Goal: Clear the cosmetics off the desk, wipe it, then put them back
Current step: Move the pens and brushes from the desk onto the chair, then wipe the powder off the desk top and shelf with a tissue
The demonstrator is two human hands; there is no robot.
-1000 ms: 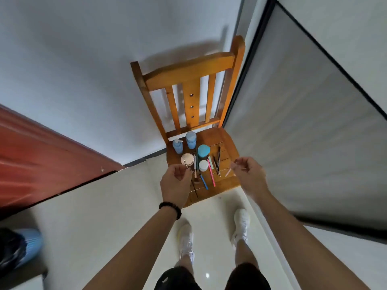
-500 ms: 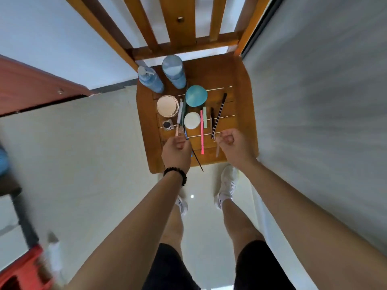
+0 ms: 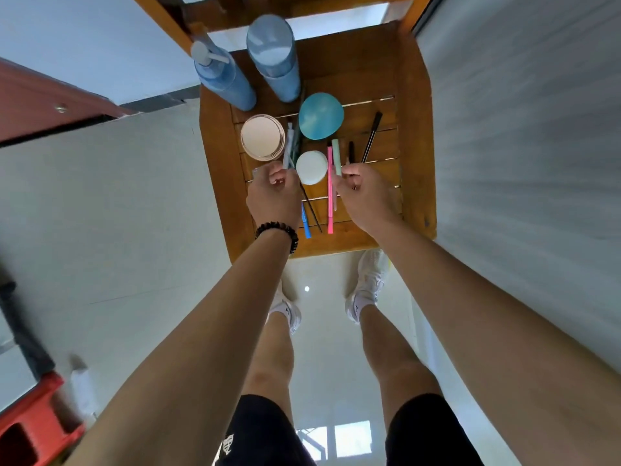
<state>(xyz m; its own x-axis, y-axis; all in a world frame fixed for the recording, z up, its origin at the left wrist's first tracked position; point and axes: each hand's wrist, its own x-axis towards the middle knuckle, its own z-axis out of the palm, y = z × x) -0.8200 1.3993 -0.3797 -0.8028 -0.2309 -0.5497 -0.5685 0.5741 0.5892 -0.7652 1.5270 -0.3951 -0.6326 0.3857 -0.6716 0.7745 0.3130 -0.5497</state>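
On the wooden chair seat [image 3: 415, 129], left of the white round jar [image 3: 312, 167], sits the beige compact [image 3: 262, 137] and the left hand [image 3: 274, 195] pinches a pale stick [image 3: 288, 148], while right of the jar the right hand [image 3: 364, 196] curls by the mint pen [image 3: 336, 155], its hold unclear.

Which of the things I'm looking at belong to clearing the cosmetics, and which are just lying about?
Part of the job, all on the chair seat: pump bottle, capped blue bottle, teal compact, beige compact, white compact, pink pen, blue pen, mint pen, black pencil, thin black stick.

Just lying about: red crate on the floor, dark red panel.
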